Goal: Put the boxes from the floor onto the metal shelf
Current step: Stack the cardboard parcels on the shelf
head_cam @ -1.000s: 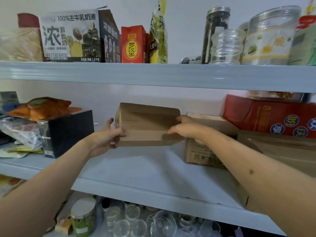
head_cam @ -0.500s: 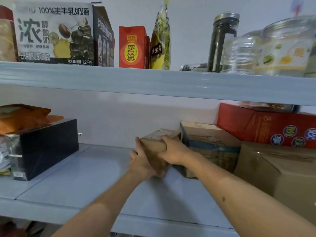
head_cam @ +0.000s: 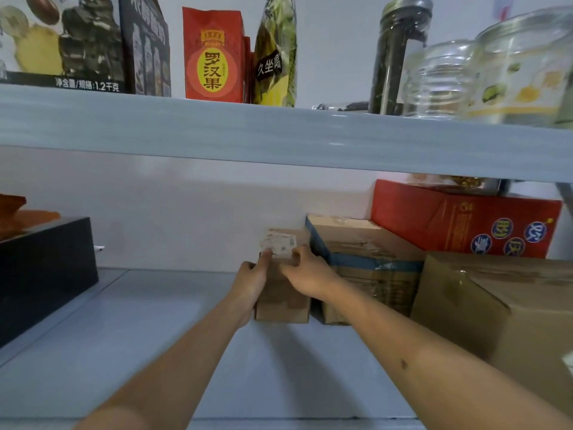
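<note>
Under the fingers (head_cam: 267,259), the small box (head_cam: 283,301) is matt brown cardboard with a paper label. Right of them, a cardboard box (head_cam: 369,268) carries glossy blue tape. Below, the metal shelf (head_cam: 155,352) looks smooth, painted grey. Above stand clear glass jars (head_cam: 440,79).
</note>
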